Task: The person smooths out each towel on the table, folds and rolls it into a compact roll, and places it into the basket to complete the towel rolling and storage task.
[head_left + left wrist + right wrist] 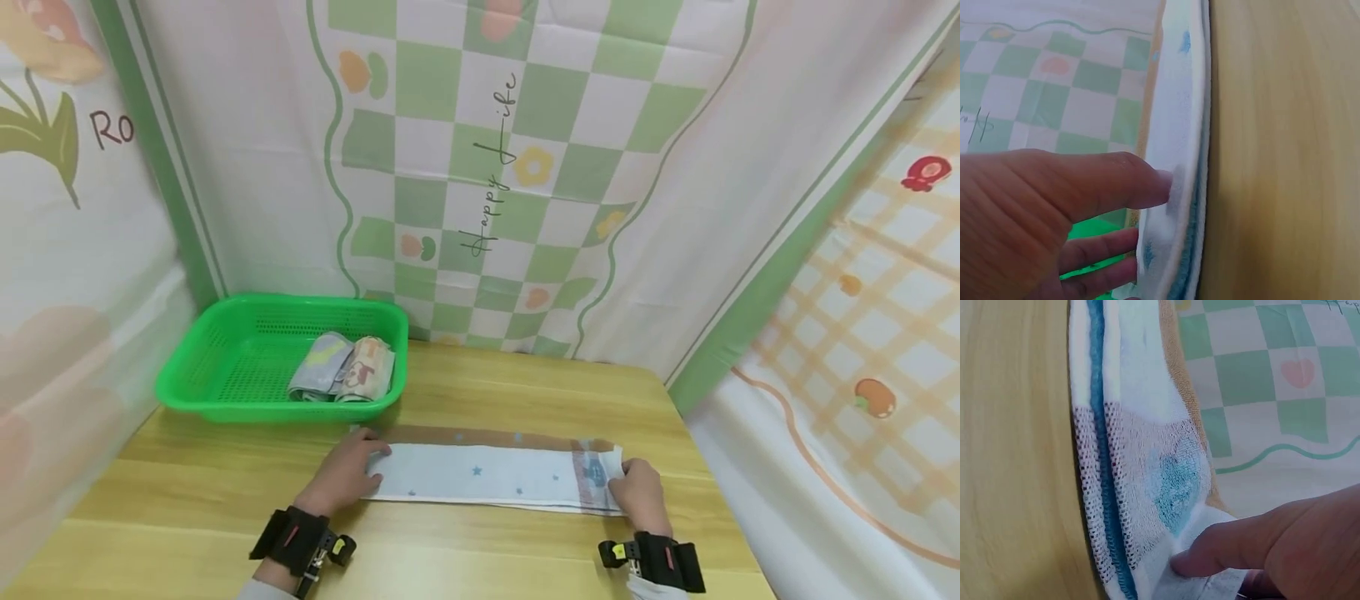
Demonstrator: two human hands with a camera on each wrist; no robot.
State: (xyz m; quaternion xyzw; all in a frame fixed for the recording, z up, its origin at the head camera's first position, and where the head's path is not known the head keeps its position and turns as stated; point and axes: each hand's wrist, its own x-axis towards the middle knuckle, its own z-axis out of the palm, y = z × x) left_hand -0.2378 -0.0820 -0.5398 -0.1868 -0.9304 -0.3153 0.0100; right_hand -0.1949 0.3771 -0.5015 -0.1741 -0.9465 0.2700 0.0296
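Note:
A long folded towel [495, 475], white with blue stars and a tan far strip, lies across the wooden table. My left hand [345, 471] is at its left end; in the left wrist view the thumb [1129, 181] lies on the white top layer and the other fingertips meet the towel's edge. At the opposite end my right hand [641, 492] pinches the corner by the patterned band, its thumb [1210, 550] pressing on top and the other fingers mostly hidden. Stacked layers with a blue inner side show along the towel's near edge [1100, 425].
A green plastic basket [281, 408] stands at the back left, just beyond my left hand. Inside it, at the right, are two folded cloths, one grey [321, 367] and one cream patterned [367, 371]. Printed curtains [495, 167] hang behind the table and on both sides.

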